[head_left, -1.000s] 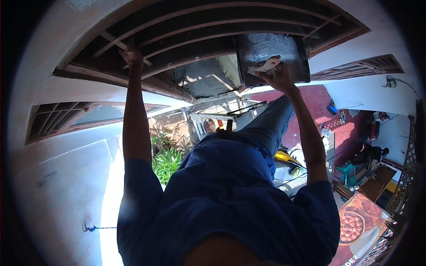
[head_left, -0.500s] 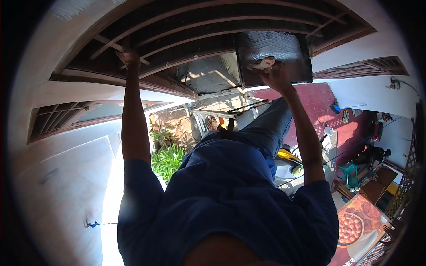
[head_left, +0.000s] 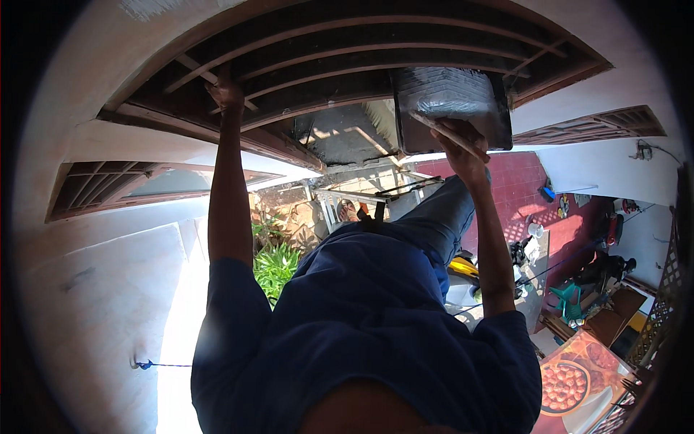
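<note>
High on the left, my left hand (head_left: 227, 94) is closed round a brown bar of the slatted window grille (head_left: 311, 36). My right hand (head_left: 464, 139) grips a slim, pale, stick-like tool (head_left: 442, 129), tilted across the fingers; its exact kind is unclear. Just beyond that hand is a black tray (head_left: 419, 136) with streaky, shiny grey material (head_left: 452, 90) in it. The tool's upper end overlaps the near part of the tray in view; whether it touches cannot be told.
Below me stands a pale metal ladder-like frame (head_left: 325, 202). Green plants (head_left: 276, 267) grow at lower left. A red tiled floor (head_left: 499, 184) lies far below on the right, with a green plastic stool (head_left: 569, 300) and a printed banner (head_left: 578, 380). White walls flank the grille.
My right hand has drawn back from the tray toward me, and the tool has turned so its length shows. My left hand keeps its hold on the bar. The whole view has shifted slightly.
</note>
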`<state>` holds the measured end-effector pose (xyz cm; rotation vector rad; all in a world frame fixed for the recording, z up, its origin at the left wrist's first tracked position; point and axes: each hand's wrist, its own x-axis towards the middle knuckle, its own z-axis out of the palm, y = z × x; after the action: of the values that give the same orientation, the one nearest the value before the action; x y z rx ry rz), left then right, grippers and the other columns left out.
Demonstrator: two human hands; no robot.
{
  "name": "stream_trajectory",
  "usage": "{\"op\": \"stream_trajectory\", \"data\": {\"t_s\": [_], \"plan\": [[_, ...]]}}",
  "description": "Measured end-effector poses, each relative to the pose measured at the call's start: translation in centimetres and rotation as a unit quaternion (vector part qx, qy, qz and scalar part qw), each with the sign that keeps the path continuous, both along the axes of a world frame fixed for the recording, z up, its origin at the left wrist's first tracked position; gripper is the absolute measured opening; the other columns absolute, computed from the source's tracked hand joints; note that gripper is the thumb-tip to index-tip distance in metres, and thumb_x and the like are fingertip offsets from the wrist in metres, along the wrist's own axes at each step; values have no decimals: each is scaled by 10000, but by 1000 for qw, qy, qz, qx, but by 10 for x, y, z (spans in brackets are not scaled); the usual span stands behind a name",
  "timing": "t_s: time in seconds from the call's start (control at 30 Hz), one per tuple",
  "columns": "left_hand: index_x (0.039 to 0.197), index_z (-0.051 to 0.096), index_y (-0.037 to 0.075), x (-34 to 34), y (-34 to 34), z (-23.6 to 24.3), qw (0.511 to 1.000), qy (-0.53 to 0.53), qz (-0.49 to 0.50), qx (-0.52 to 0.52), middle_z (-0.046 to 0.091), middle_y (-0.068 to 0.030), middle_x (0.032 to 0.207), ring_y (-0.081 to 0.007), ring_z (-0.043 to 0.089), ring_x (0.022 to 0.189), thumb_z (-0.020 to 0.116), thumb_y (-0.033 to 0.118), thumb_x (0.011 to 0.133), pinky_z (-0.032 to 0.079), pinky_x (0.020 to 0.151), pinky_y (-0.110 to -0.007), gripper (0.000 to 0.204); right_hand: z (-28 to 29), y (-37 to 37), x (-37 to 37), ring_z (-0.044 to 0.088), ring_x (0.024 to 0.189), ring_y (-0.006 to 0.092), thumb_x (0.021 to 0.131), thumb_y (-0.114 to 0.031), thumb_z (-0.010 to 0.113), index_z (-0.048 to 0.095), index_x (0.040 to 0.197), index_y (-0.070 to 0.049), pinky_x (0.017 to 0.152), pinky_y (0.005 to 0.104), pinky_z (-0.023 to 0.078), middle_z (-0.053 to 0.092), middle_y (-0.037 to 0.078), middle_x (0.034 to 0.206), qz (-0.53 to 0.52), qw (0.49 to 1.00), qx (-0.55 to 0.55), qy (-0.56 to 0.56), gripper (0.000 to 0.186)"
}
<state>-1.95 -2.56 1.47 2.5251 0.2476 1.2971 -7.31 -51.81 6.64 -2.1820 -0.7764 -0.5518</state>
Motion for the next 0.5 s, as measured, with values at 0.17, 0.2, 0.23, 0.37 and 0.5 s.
{"op": "stream_trajectory", "data": {"t_s": [0.17,0.2,0.23,0.37,0.5], "plan": [[1094,601,120,-6,-18,10,1000,8,10,25,590,-112,1117,-320,526,1049,494,68,772,369,890,-462,343,4,11,-33,625,779,246,680,-49,714,667,899,-92,685,311,514,650,87,878,-64,997,33,-26,229],[1095,600,127,-8,-19,7,998,39,38,25,594,-111,1108,-337,526,1027,487,73,769,362,895,-469,349,11,15,-40,619,820,245,717,-45,690,650,931,-59,715,317,509,639,110,905,-67,997,31,-22,218],[1096,599,135,-11,-18,-1,995,72,65,21,598,-110,1099,-355,527,1005,481,79,766,356,900,-477,355,18,19,-48,613,861,244,755,-40,666,633,962,-25,744,323,503,628,132,932,-71,997,27,-15,211],[1149,565,189,-13,-15,-14,997,71,4,-28,567,-93,1156,-432,476,1031,450,106,783,291,969,-516,394,52,44,-54,617,861,285,751,-26,656,621,979,-4,756,347,514,626,152,939,-29,987,47,-152,232],[1183,539,205,-7,-23,-12,992,114,3,-55,550,-53,1189,-448,471,1042,450,116,795,287,981,-541,408,108,86,-53,624,845,289,727,-58,675,628,956,-27,727,354,535,635,146,915,32,955,19,-293,236]]}}
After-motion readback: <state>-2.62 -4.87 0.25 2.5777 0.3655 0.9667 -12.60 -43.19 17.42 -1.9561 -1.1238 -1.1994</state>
